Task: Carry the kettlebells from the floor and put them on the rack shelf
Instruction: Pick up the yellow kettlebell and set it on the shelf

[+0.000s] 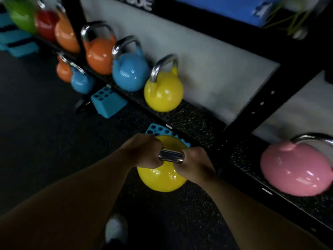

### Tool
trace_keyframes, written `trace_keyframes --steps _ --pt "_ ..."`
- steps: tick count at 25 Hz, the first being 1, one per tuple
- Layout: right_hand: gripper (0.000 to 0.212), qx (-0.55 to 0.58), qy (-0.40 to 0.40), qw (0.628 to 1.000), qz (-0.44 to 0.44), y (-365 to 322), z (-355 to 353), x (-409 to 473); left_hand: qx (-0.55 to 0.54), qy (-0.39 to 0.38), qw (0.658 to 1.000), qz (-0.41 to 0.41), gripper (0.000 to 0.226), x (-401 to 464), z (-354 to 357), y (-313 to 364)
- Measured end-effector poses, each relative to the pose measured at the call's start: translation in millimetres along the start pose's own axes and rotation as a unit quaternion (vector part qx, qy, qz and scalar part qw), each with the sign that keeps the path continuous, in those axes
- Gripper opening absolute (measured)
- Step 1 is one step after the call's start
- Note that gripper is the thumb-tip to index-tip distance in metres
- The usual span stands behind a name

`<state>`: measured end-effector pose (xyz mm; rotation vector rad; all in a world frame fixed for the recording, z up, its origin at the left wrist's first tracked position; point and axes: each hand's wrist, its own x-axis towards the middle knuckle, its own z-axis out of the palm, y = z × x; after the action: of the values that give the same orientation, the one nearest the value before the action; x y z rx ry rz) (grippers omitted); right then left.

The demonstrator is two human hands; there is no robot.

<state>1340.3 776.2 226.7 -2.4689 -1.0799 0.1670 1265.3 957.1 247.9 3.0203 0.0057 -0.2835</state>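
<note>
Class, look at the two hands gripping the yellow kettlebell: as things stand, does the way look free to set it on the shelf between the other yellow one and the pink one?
Probably yes. Both hands, left and right, hold the carried yellow kettlebell just in front of the shelf, and the stretch between the shelved yellow kettlebell and the pink kettlebell looks bare.

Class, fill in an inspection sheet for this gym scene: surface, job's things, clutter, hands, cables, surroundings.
Surface: black speckled rack shelf, open stretch beside the yellow kettlebell on the shelf.
Job's things: yellow kettlebell with steel handle, held in front of the shelf.
Clutter: turquoise perforated blocks below the shelf.
Hands: left hand and right hand both grip the handle.
Cables: nothing seen.
Surroundings: pink kettlebell, blue kettlebell and orange kettlebell shelved.
</note>
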Motion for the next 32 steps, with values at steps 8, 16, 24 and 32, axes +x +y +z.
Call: trace_keyframes --steps 8,16,24,32 --pt "0.021 -0.060 0.137 0.982 0.112 67 -46 112 0.022 0.090 0.986 0.136 0.025 167 -55 -26" --pt "0.006 -0.013 0.187 0.960 0.208 106 -57 172 0.027 0.142 0.972 0.188 0.022 272 -71 -40" --pt "0.017 0.010 0.141 0.965 0.221 128 -66 203 -0.013 0.137 0.977 0.164 0.022 314 -69 -44" --pt "0.015 0.032 0.138 0.963 0.231 127 -63 198 -0.098 0.139 0.970 0.171 0.015 312 -64 -46"
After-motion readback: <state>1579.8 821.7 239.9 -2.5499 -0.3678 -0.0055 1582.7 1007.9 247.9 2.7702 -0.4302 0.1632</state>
